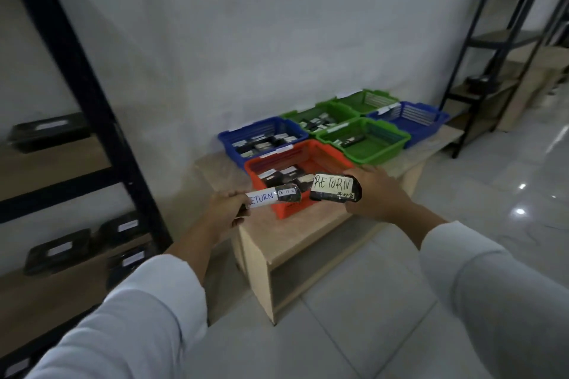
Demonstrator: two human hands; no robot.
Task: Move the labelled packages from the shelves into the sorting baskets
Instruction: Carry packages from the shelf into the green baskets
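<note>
holding packages (335, 189) crosswise, labels up

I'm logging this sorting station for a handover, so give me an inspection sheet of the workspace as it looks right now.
Surface: low wooden table against the wall, carrying six baskets.
Job's things: two black packages labelled RETURN, one in the left hand, one in the right hand, both held over the near side of the red basket, which already holds packages. The near blue basket and two green baskets also hold some. More packages on the left shelves.
Clutter: nothing seen.
Grippers: left hand and right hand each grip a package.
Cables: nothing seen.
Surroundings: white wall, glossy tiled floor, another black shelf rack at right.
</note>
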